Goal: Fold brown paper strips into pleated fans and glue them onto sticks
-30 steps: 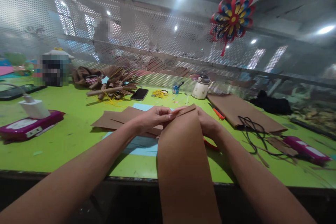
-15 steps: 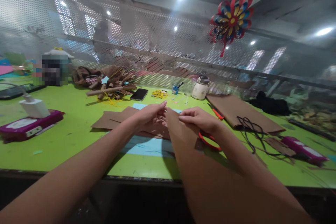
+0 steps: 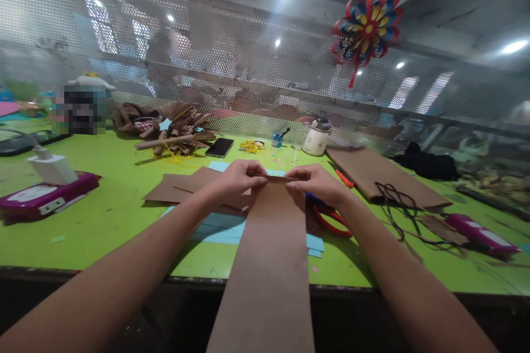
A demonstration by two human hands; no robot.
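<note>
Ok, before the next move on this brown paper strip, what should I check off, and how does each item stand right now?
1. Left hand pinches the far end of the brown paper strip: ok.
2. Right hand pinches the same end: ok.
3. Strip lies straight and untwisted, running over the table edge toward the person: ok.
4. Far edge level between the two hands: cannot tell, the fingers cover it.
5. Scissors clear of the strip: cannot tell; they lie close beside it, partly under the right hand.
</note>
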